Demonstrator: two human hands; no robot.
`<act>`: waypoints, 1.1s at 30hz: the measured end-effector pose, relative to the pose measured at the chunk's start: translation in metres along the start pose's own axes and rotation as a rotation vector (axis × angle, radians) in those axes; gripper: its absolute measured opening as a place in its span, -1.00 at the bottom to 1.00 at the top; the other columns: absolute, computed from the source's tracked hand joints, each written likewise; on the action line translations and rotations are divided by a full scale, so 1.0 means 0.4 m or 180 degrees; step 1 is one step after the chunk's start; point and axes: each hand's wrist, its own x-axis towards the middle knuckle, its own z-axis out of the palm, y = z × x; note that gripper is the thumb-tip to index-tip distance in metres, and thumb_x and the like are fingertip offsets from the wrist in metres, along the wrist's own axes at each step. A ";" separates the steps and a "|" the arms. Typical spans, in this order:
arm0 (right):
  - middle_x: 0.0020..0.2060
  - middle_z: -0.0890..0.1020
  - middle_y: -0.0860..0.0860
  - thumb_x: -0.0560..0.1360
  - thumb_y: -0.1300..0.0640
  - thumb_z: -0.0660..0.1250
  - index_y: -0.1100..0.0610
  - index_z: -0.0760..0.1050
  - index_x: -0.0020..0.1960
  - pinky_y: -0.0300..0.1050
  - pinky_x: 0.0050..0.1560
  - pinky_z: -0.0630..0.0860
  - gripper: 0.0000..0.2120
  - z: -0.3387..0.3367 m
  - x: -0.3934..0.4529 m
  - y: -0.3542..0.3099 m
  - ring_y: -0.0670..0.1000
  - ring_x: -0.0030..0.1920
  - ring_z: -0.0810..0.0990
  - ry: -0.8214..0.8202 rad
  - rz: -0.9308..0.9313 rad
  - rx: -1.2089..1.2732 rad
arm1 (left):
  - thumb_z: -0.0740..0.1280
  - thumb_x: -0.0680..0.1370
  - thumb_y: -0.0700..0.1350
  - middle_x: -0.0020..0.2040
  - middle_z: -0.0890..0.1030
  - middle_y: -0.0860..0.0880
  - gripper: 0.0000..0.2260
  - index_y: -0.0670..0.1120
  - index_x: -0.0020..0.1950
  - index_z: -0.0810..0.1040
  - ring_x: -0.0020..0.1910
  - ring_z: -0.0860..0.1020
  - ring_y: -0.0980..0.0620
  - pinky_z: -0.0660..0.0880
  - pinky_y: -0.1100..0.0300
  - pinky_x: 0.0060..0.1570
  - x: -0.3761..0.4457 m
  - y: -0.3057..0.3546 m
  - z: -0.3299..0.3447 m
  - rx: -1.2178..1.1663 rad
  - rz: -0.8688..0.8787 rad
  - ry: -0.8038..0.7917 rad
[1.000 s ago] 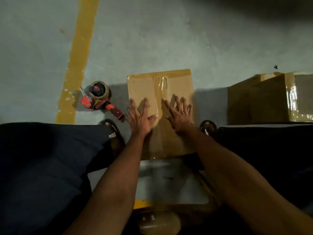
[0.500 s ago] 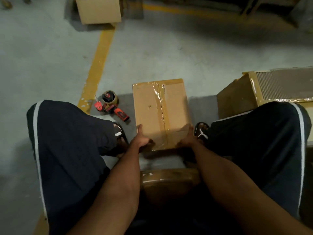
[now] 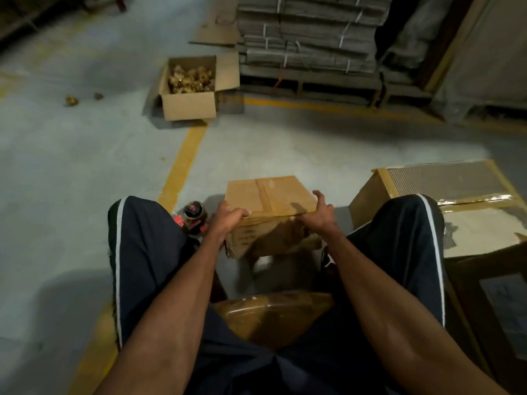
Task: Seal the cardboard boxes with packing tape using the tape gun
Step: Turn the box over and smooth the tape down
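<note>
A small brown cardboard box (image 3: pixel 268 195) with a strip of clear tape along its top seam is held off the floor between my knees, tilted with its near side toward me. My left hand (image 3: pixel 226 219) grips its near left corner, fingers curled over the top edge. My right hand (image 3: pixel 318 213) grips the near right corner, thumb raised. The red and black tape gun (image 3: pixel 191 218) lies on the floor to the left of the box, partly hidden behind my left knee.
A larger taped box (image 3: pixel 456 195) stands to my right. An open box (image 3: pixel 191 86) holding brown bits sits on the floor ahead by a yellow floor line (image 3: pixel 182 166). Bundled flat cardboard (image 3: pixel 308 32) is stacked at the back. A tape-wrapped seat (image 3: pixel 271 315) is under me.
My hands slid from pressing flat on the box top to its near corners and lifted and tilted the box. My view rose, showing more of the floor ahead.
</note>
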 end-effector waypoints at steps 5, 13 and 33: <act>0.40 0.46 0.15 0.28 0.05 0.70 -0.11 0.08 0.63 0.29 0.38 0.49 0.12 -0.010 -0.052 0.006 0.24 0.41 0.46 0.0162 -0.0323 0.0615 | 0.56 0.44 -0.13 0.36 0.47 0.00 -0.30 0.00 0.52 0.33 0.18 0.42 0.05 0.39 0.15 0.07 -0.056 0.017 -0.012 -0.0577 0.0358 0.0287; 0.38 0.49 0.17 0.44 0.35 0.54 0.12 0.18 0.61 0.09 0.36 0.51 -0.13 -0.018 -0.111 -0.022 0.22 0.41 0.48 0.0188 -0.0262 0.1434 | 0.56 0.42 -0.25 0.29 0.50 -0.04 -0.28 0.05 0.50 0.37 0.16 0.48 -0.06 0.54 0.06 0.14 -0.050 0.019 -0.008 -0.0668 0.0362 0.0541; 0.40 0.49 0.08 0.36 0.35 0.60 0.00 0.22 0.59 0.19 0.46 0.42 -0.07 0.009 -0.044 -0.023 0.15 0.47 0.43 0.0372 -0.0378 0.1254 | 0.68 0.22 -0.17 0.36 0.51 -0.02 -0.14 0.13 0.44 0.39 0.28 0.53 -0.11 0.56 -0.08 0.24 0.033 -0.026 0.015 -0.0059 0.0809 0.0714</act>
